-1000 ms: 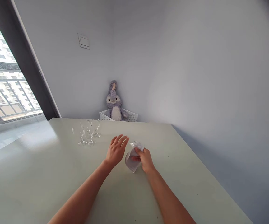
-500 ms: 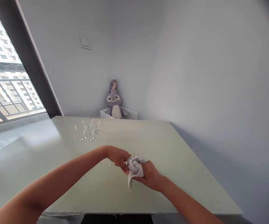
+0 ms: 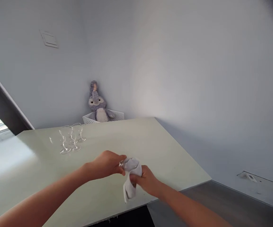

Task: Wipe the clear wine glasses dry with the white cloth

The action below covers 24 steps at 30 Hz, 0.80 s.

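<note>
Above the near part of the pale table, my left hand (image 3: 109,164) grips a clear glass (image 3: 121,163) by its stem end, the glass lying sideways. A white cloth (image 3: 136,171) wraps round the glass's bowl, and its loose end hangs down. From the right, my right hand (image 3: 148,180) is closed on the cloth, thumb in front. Much of the glass is hidden by the cloth. Several clear stemmed glasses (image 3: 75,146) stand in a group farther back on the left of the table.
The pale table (image 3: 150,138) ends at a right edge near the wall. Behind its far edge, a purple plush toy (image 3: 101,114) sits in a white perforated basket (image 3: 117,115). A window frame (image 3: 6,104) is at far left.
The view has turned right, so the glasses and toy appear farther left. The cloth and glass have turned between my hands, and the glass's end now shows by my left fingers.
</note>
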Tool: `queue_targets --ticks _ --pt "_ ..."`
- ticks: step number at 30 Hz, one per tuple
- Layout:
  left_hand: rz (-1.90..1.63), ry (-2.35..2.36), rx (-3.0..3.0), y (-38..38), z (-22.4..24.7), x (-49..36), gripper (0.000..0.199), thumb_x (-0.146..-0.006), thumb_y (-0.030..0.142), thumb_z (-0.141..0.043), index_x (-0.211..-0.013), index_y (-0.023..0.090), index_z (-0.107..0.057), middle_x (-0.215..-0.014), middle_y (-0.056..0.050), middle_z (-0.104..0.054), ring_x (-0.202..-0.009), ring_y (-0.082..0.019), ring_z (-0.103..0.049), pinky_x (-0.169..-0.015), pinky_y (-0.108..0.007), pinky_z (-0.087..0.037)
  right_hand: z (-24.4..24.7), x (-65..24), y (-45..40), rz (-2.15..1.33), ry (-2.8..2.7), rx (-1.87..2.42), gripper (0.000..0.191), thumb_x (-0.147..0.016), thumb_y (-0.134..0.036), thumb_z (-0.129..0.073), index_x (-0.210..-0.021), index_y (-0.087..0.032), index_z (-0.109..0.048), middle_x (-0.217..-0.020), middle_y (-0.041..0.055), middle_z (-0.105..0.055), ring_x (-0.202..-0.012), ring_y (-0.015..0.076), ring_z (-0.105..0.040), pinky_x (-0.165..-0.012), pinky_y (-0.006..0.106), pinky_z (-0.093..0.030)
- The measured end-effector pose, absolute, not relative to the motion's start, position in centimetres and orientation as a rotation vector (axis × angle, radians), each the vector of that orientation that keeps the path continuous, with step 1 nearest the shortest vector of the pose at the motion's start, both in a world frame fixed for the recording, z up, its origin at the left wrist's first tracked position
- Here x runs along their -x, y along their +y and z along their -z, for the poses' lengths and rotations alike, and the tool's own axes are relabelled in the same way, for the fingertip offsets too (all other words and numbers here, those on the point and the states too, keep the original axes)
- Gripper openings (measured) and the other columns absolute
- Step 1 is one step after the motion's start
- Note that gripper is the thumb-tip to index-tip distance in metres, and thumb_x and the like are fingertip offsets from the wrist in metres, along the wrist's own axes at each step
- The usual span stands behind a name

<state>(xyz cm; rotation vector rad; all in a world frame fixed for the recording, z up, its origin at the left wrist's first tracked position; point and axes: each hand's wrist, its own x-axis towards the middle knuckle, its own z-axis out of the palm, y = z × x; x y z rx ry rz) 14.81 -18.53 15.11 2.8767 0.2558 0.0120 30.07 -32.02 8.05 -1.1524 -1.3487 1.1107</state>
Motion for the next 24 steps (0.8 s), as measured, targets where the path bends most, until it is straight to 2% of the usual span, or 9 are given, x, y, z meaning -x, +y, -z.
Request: queue_targets --ticks 4,6,8,12,14,16,19,22,24 --pt "0.393 0.133 -2.107 -17.8 -15.2 -14.0 0.04 -0.079 0.056 -0.041 -0.076 0.017 -0.052 -0.057 0.003 -0.044 -0.049 -0.009 -0.04 -0.046 -0.021 -0.031 -8.6 -31.5 -31.8 -0.282 -2.234 1.206 0.017 -0.084 -0.026 -0.046 -0.083 -0.021 -0.062 -0.075 0.002 -0.066 -0.07 0.0147 -0.057 -0.069 0.028 -0.041" --pt "0.462 0.146 -1.86 -17.4 -14.4 -13.7 0.044 -0.079 0.058 -0.039 -0.077 0.016 -0.052 -0.056 0.003 -0.041 -0.046 -0.008 -0.038 -0.043 -0.021 -0.03 -9.2 -32.9 -31.2 0.077 -2.377 1.156 0.021 -0.084 -0.017 -0.043 -0.087 -0.024 -0.062 -0.076 0.0006 -0.068 -0.075 0.0152 -0.058 -0.077 0.032 -0.039" --pt "0.376 0.204 -1.755 -16.6 -13.5 -13.2 0.048 -0.078 0.059 -0.037 -0.083 0.015 -0.053 -0.056 0.003 -0.04 -0.044 -0.008 -0.038 -0.041 -0.021 -0.029 -9.9 -34.6 -30.6 0.259 -2.33 1.183 0.026 -0.085 -0.016 -0.04 -0.097 -0.026 -0.061 -0.086 0.0005 -0.068 -0.089 0.0175 -0.057 -0.088 0.037 -0.035" --pt "-0.036 0.429 -1.779 -14.9 -12.8 -11.8 0.044 -0.08 0.052 -0.038 -0.09 0.013 -0.055 -0.057 0.004 -0.04 -0.045 -0.007 -0.036 -0.047 -0.022 -0.032 -11.3 -37.3 -30.7 0.353 -2.039 1.365 0.038 -0.089 -0.023 -0.034 -0.126 -0.028 -0.041 -0.117 0.0025 -0.058 -0.11 0.0199 -0.049 -0.094 0.039 -0.032" --pt "-0.197 0.601 -1.864 -14.5 -12.7 -11.6 0.033 -0.079 0.043 -0.042 -0.084 0.014 -0.055 -0.058 0.003 -0.043 -0.049 -0.008 -0.039 -0.052 -0.023 -0.035 -11.6 -37.0 -31.0 0.354 -1.965 1.457 0.041 -0.09 -0.028 -0.033 -0.131 -0.028 -0.035 -0.122 0.003 -0.054 -0.113 0.0204 -0.047 -0.095 0.04 -0.032" --pt "-0.242 0.755 -2.01 -14.9 -12.4 -12.0 0.023 -0.076 0.034 -0.043 -0.081 0.016 -0.056 -0.06 0.002 -0.048 -0.051 -0.01 -0.043 -0.053 -0.024 -0.035 -11.6 -35.5 -30.9 0.369 -2.043 1.474 0.046 -0.089 -0.039 -0.035 -0.133 -0.026 -0.032 -0.126 0.0047 -0.051 -0.118 0.0235 -0.042 -0.099 0.044 -0.025" --pt "-0.235 0.864 -2.384 -16.5 -11.4 -13.3 0.014 -0.071 0.021 -0.045 -0.075 0.017 -0.057 -0.063 -0.001 -0.055 -0.055 -0.013 -0.049 -0.053 -0.024 -0.033 -11.4 -32.0 -29.7 0.398 -2.224 1.355 0.051 -0.087 -0.045 -0.037 -0.132 -0.022 -0.035 -0.126 0.0066 -0.051 -0.117 0.0265 -0.041 -0.102 0.05 -0.017" --pt "-0.325 0.93 -2.708 -18.1 -10.4 -14.2 0.015 -0.073 0.015 -0.043 -0.067 0.017 -0.056 -0.064 -0.004 -0.058 -0.059 -0.015 -0.052 -0.053 -0.024 -0.031 -11.3 -29.8 -27.4 0.312 -2.137 1.352 0.038 -0.088 -0.029 -0.037 -0.124 -0.02 -0.046 -0.12 0.0081 -0.055 -0.106 0.0233 -0.05 -0.096 0.044 -0.029" --pt "-0.416 0.936 -2.84 -18.4 -9.9 -14.3 0.02 -0.08 0.018 -0.038 -0.071 0.017 -0.056 -0.065 -0.004 -0.059 -0.059 -0.016 -0.053 -0.054 -0.025 -0.032 -11.4 -29.8 -25.6 0.141 -1.953 1.408 0.032 -0.087 -0.024 -0.038 -0.113 -0.02 -0.056 -0.112 0.0082 -0.059 -0.097 0.021 -0.053 -0.086 0.037 -0.036"
